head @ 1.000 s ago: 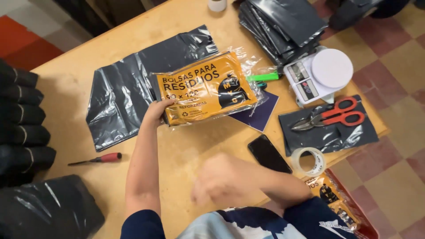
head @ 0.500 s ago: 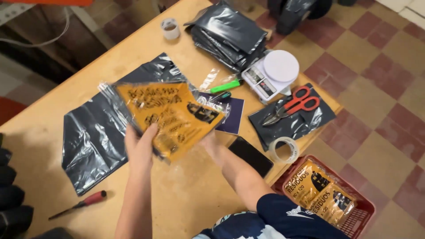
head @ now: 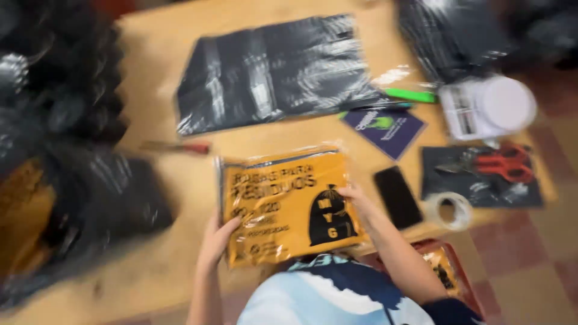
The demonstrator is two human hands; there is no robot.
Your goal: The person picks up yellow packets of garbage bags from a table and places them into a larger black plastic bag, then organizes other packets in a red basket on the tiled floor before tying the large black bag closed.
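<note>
- The left hand point(head: 215, 238) pinches the left edge of an orange packet of bin bags point(head: 289, 203), thumb on its printed front.
- The right hand point(head: 355, 198) grips the packet's right edge, fingers point(head: 344, 191) curled onto the front.
- The packet is held flat just above the near edge of the wooden counter point(head: 150, 120).
- A black phone point(head: 397, 197) lies just right of it, then a tape roll point(head: 448, 210) and red scissors point(head: 500, 164).
- A flat black bag point(head: 271, 72) lies beyond; a red-handled screwdriver point(head: 177, 147) lies to the left.

Bare forearms end in a short-sleeved shirt point(head: 325, 295) of white and navy with light-blue trim.
</note>
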